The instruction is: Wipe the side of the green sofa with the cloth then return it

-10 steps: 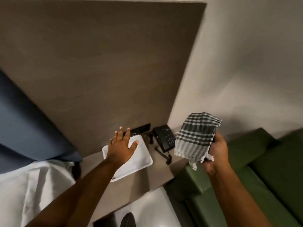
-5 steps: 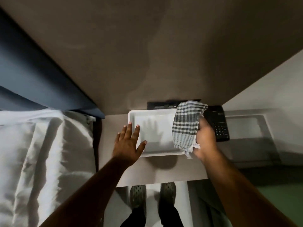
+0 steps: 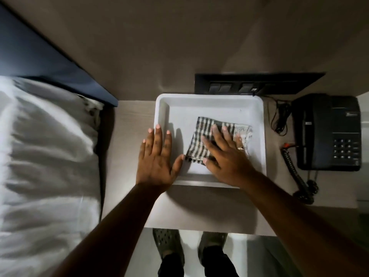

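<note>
The right hand lies flat and spread, palm down, on the cloth, pressing it rather than gripping it; the fingers are straight and there is a ring on one of them. The cloth is a dark and pale check, folded into a rough square, and it rests on the floor of the tray, towards the tray's right half, with its right edge near the tray's right wall.

The left hand is open too, fingers together and extended, holding nothing. It sits over the tray's left rim, with the thumb reaching in towards the cloth's near left corner, almost touching it.

The white tray sits on the counter near its back edge, its rear rim close against the wall. Behind it on the wall is a black switch panel. To the right of the tray, by the counter's right edge, stands a black phone with its coiled cord trailing towards the front of the counter.

Left of the counter is a bed with rumpled white sheets and a dark blue headboard above it. Below the counter's front edge, the person's shoes show on the floor.
</note>
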`<control>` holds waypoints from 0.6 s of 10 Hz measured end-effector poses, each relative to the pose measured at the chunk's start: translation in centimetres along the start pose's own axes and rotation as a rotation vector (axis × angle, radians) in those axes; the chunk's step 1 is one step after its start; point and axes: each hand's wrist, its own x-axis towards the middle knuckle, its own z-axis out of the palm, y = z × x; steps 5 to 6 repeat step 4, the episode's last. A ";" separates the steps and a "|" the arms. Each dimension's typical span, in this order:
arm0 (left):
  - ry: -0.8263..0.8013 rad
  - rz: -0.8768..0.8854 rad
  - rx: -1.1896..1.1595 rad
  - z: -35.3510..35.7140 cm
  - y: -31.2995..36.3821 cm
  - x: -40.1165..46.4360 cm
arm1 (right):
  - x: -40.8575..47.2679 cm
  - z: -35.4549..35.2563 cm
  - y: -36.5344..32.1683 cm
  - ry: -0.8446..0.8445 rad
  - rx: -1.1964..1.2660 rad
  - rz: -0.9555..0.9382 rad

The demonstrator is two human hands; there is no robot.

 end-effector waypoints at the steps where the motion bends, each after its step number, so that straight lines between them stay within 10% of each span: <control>1: 0.022 0.003 0.033 0.5 -0.2 -0.2 | 0.7 0.2 0.9 0.078 -0.086 0.020; 6: 0.036 0.021 0.045 -1.1 0.3 0.2 | 3.0 -4.1 1.5 -0.039 -0.044 -0.066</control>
